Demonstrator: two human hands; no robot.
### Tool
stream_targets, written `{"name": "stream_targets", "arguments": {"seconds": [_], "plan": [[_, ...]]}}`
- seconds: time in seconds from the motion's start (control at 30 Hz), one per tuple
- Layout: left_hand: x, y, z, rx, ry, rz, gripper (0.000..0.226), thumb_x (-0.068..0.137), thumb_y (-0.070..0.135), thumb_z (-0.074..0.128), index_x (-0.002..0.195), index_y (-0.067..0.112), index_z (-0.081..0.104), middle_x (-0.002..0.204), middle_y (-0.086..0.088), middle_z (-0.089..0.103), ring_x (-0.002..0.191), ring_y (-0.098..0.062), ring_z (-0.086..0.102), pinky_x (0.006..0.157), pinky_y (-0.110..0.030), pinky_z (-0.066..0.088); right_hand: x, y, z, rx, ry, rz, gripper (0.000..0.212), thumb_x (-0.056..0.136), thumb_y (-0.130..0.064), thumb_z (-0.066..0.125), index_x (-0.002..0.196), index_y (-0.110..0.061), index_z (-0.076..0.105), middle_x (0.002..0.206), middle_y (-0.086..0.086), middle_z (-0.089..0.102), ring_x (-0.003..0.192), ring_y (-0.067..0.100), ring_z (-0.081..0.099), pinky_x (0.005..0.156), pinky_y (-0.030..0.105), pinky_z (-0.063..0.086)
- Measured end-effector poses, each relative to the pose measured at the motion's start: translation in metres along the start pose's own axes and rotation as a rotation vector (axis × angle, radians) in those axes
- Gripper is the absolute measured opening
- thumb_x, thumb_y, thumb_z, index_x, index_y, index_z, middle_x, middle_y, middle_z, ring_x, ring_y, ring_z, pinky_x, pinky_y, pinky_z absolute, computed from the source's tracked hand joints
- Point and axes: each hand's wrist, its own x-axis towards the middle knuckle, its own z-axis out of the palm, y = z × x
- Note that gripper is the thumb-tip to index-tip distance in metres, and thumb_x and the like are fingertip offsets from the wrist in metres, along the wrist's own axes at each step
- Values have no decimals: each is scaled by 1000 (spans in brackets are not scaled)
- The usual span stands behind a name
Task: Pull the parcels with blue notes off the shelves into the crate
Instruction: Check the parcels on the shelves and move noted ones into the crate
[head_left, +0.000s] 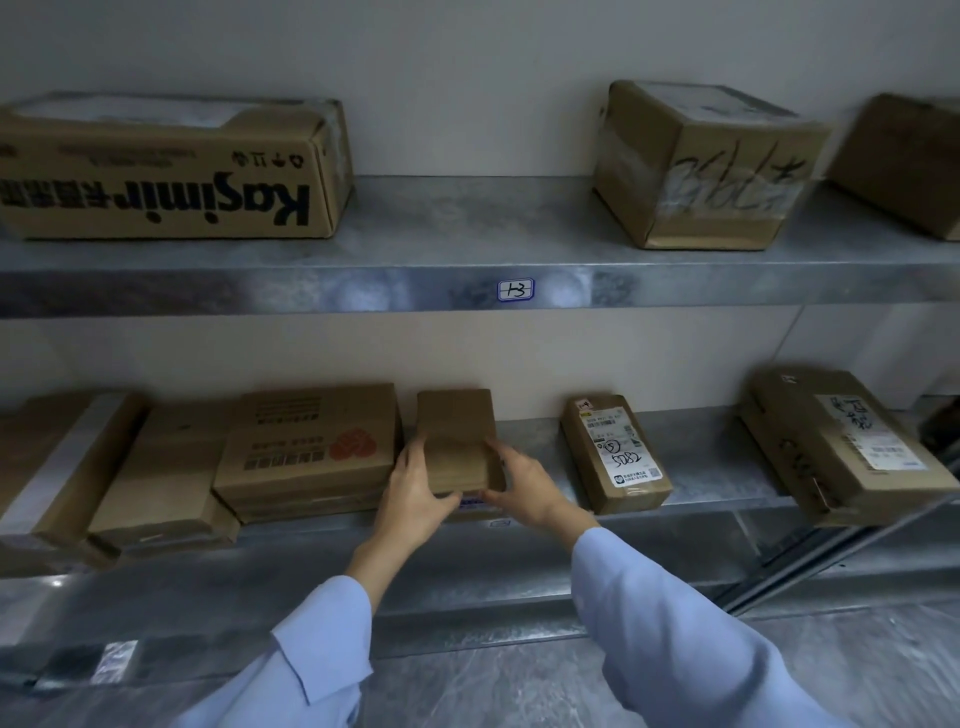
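On the lower shelf (701, 467), your left hand (415, 488) and right hand (524, 488) clamp the small brown parcel (457, 441) from both sides. Fingers curl over its near side edges and the thumbs tuck under the front corner. The two-sided grip makes sense: the parcel is narrow and sits tight beside its neighbour, so there is no room to grab it from the top or the left alone.

A strip of blue (475, 502) shows just below the parcel's front edge, between your thumbs. It is likely the blue note that marks this one for pulling, but it is too small to read and I cannot tell whether it is stuck to the parcel or the shelf lip.

The heart-logo box (311, 441) is almost touching on the left, so expect rubbing as the parcel slides out. The labelled parcel (615, 452) sits apart on the right and is no obstacle.

On the upper shelf (467, 223) are the Kasimir box (166, 176) and a scribbled box (701, 166); no blue shows on either. A shelf tag (515, 289) is on the upper lip.

The crate is not in view. The parcel is on the shelf, not yet lifted clear; next you likely draw it straight toward you.
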Motion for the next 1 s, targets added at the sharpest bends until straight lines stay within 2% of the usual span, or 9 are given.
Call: {"name": "stream_targets", "arguments": {"seconds": [0.27,0.37,0.53,0.63,0.77,0.83,1.0], "plan": [[1,16,-17,-54,88,75,94,69,27,86,147,15,34,144,-4,41,132,-22,43,107,-30,37,-3,-3,-9,66,117,-54,81,82,-21,78,150,-11,35,144,11,51,134,26,47,111,37,37],[4,24,-28,-104,97,94,93,67,23,87,145,15,36,142,-5,43,131,-21,42,104,-23,32,-4,-5,-16,103,171,-85,80,80,-20,80,148,-15,39,139,8,55,129,23,50,107,39,43],[3,33,-46,-207,62,89,93,67,19,88,145,18,37,130,4,56,119,-10,50,96,-20,37,-6,-12,-26,161,237,-138,78,77,-17,82,144,-20,44,137,4,55,124,18,52,101,39,48],[3,33,-54,-230,69,87,98,65,14,89,147,17,35,127,8,52,118,-6,47,95,-15,32,-7,-15,-29,200,258,-155,77,74,-16,83,141,-24,46,134,1,56,120,20,55,93,37,53],[1,34,-62,-251,53,75,105,65,16,90,151,18,30,147,1,42,132,-8,38,108,-25,32,-9,-20,-28,307,246,-172,86,73,-12,85,143,-26,37,135,0,51,119,16,54,91,34,54],[1,35,-64,-263,47,53,104,67,19,89,151,22,29,151,-1,35,138,-15,35,114,-33,32,-11,-22,-28,384,244,-166,92,73,-10,84,146,-29,32,131,1,51,115,15,56,92,33,54],[-4,39,-67,-342,18,50,98,69,14,87,149,28,33,154,-7,20,139,-19,33,112,-46,38,-11,-24,-28,375,264,-122,101,78,-14,82,155,-26,18,131,7,43,116,17,53,101,36,49]]}}
